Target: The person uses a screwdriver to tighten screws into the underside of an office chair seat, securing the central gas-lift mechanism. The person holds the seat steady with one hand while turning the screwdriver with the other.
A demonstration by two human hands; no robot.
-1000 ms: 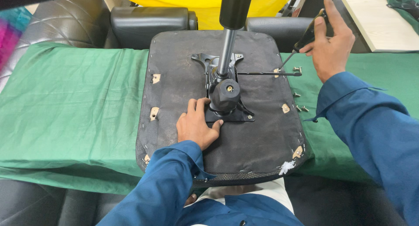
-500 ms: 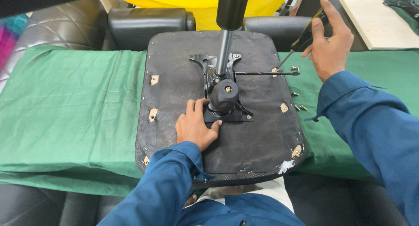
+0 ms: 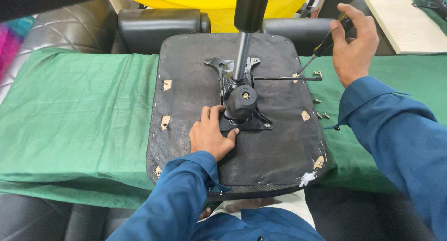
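We have the upturned chair seat (image 3: 195, 97) lying flat on the green cloth (image 3: 74, 110), its black underside facing us. The metal mechanism plate (image 3: 244, 117) sits at its middle, with the gas cylinder (image 3: 247, 17) rising toward the far side.

Our left hand (image 3: 210, 136) rests spread and flat on the seat, fingertips touching the near-left edge of the plate and its round knob (image 3: 241, 101). Our right hand (image 3: 354, 43) is closed around a screwdriver (image 3: 321, 50), whose tip points down toward the far-right corner of the seat, near the end of the thin lever rod (image 3: 284, 78).

Several loose screws (image 3: 321, 114) lie on the cloth just beside the seat's right edge. We judge these the likeliest loss: a sleeve brushing past could sweep them into the folds or off the near edge.

The driver tip could also slip off a screw head and gouge the fabric lining, since we hold it at a slant. If the plate is already partly free, the tall cylinder may tip it against our left fingers.
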